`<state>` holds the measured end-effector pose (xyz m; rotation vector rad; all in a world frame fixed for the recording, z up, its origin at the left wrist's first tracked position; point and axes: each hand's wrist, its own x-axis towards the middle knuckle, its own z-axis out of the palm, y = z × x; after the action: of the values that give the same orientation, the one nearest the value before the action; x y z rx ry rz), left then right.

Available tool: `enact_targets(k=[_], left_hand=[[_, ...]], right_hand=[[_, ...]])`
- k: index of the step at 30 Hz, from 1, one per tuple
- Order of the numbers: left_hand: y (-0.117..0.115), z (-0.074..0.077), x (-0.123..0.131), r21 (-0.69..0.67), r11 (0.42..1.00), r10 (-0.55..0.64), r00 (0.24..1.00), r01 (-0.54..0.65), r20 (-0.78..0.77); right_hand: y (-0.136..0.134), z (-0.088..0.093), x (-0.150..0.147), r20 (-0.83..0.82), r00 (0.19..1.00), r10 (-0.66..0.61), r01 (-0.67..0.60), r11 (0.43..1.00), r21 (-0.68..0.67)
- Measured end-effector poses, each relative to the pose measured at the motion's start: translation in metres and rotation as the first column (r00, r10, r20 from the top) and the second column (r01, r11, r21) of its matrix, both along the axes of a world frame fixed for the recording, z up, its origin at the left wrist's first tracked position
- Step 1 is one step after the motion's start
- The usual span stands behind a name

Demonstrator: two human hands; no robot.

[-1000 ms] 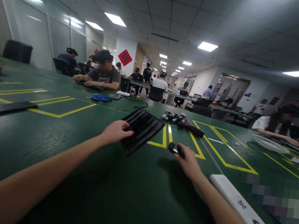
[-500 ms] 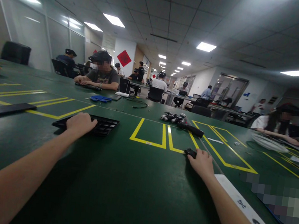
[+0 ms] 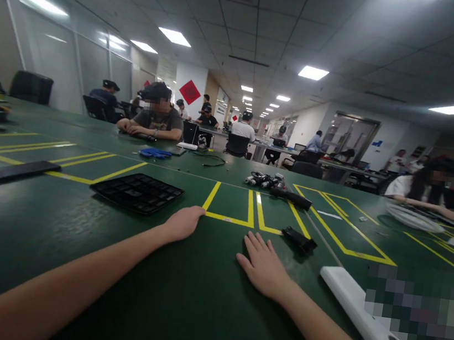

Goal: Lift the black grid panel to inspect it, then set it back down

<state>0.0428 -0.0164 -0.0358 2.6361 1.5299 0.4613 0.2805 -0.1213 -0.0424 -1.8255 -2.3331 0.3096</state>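
Observation:
My left hand (image 3: 184, 224) is over the green table (image 3: 179, 308), at the near left corner of a yellow tape outline. Its fingers are mostly hidden behind the back of the hand. To its left lies a black square panel (image 3: 138, 192) with a grid of ribs, apart from the hand. Palm down, my right hand (image 3: 265, 264) has its fingers stretched and slightly spread, with nothing held. Just beyond it to the right rests a small black plastic part (image 3: 299, 241), not touched.
A black tube-like object (image 3: 292, 198) and a heap of cables (image 3: 265, 179) lie farther back. On the right is a long white device (image 3: 360, 304); on the left, a black bar (image 3: 13, 174). A blue item (image 3: 155, 153) lies near a person (image 3: 162, 119) seated opposite.
My left hand has left the ribbed panel and moved right. The right hand has let go of the small black part and moved left and nearer, fingers now spread.

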Motion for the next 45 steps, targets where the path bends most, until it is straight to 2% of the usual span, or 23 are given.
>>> enact_targets(k=[3,6,11,14,18,21,23,25,28,29,31,35,38,40,41,42,43,44,45], left_hand=[[-0.006,0.004,0.001,0.136,0.990,-0.022,1.000,0.021,0.009],[-0.028,0.004,0.012,0.223,0.967,-0.131,0.991,0.127,0.004],[-0.077,0.004,0.039,-0.033,0.915,-0.403,0.913,0.402,-0.056],[-0.087,0.006,0.045,-0.106,0.896,-0.440,0.896,0.432,-0.065],[-0.085,0.006,0.043,-0.085,0.893,-0.448,0.892,0.442,-0.064],[-0.081,0.006,0.042,0.011,0.915,-0.402,0.913,0.403,-0.063],[-0.074,0.010,0.040,0.119,0.941,-0.309,0.948,0.317,-0.081],[-0.061,0.016,0.033,0.201,0.961,-0.165,0.978,0.189,-0.129],[-0.037,0.022,0.015,0.254,0.966,0.096,0.971,-0.038,-0.220],[-0.029,0.023,0.008,0.259,0.961,0.167,0.955,-0.102,-0.244],[-0.017,0.021,-0.004,0.232,0.956,0.244,0.928,-0.180,-0.282],[-0.008,0.014,-0.016,0.105,0.984,0.172,0.938,-0.147,-0.300],[-0.007,0.012,-0.016,0.087,0.989,0.135,0.974,-0.121,-0.180],[-0.005,0.015,-0.017,0.047,0.988,0.147,0.989,-0.148,0.019],[-0.002,0.019,-0.017,-0.012,0.985,0.173,0.970,-0.174,0.171],[0.002,0.024,-0.019,-0.106,0.973,0.229,0.903,-0.204,0.364],[0.007,0.030,-0.023,-0.216,0.951,0.307,0.776,-0.223,0.551],[0.012,0.036,-0.028,-0.318,0.921,0.388,0.609,-0.226,0.692],[0.018,0.044,-0.035,-0.391,0.893,0.451,0.443,-0.225,0.775]], right_hand=[[0.002,0.000,0.001,0.004,1.000,0.013,-0.012,1.000,-0.020],[0.002,0.000,0.001,0.009,1.000,0.014,-0.014,1.000,-0.002],[0.003,-0.003,0.001,0.017,1.000,0.019,-0.020,0.999,0.029],[0.003,-0.006,0.001,0.016,0.999,0.029,-0.030,0.998,0.052],[0.001,-0.006,0.001,0.036,0.998,0.043,-0.046,0.995,0.088],[0.001,0.002,0.007,0.071,0.995,0.069,-0.081,0.981,0.176],[0.004,0.009,0.018,0.113,0.994,0.006,-0.040,0.952,0.302],[0.009,0.015,0.035,0.157,0.974,-0.165,0.080,0.892,0.445],[0.017,0.016,0.062,0.196,0.873,-0.447,0.274,0.781,0.561],[0.020,0.014,0.070,0.205,0.834,-0.512,0.329,0.760,0.561],[0.023,0.008,0.081,0.227,0.780,-0.584,0.425,0.759,0.492],[0.027,0.001,0.088,0.265,0.772,-0.578,0.503,0.810,0.301],[0.029,0.001,0.088,0.258,0.789,-0.558,0.497,0.825,0.268],[0.029,0.003,0.089,0.243,0.801,-0.547,0.494,0.833,0.249],[0.029,0.003,0.089,0.236,0.806,-0.543,0.492,0.836,0.244],[0.030,0.003,0.089,0.231,0.808,-0.541,0.491,0.837,0.243],[0.030,0.003,0.089,0.227,0.810,-0.541,0.491,0.837,0.242],[0.030,0.002,0.090,0.222,0.811,-0.542,0.493,0.836,0.242],[0.030,0.002,0.090,0.216,0.812,-0.543,0.495,0.835,0.241]])
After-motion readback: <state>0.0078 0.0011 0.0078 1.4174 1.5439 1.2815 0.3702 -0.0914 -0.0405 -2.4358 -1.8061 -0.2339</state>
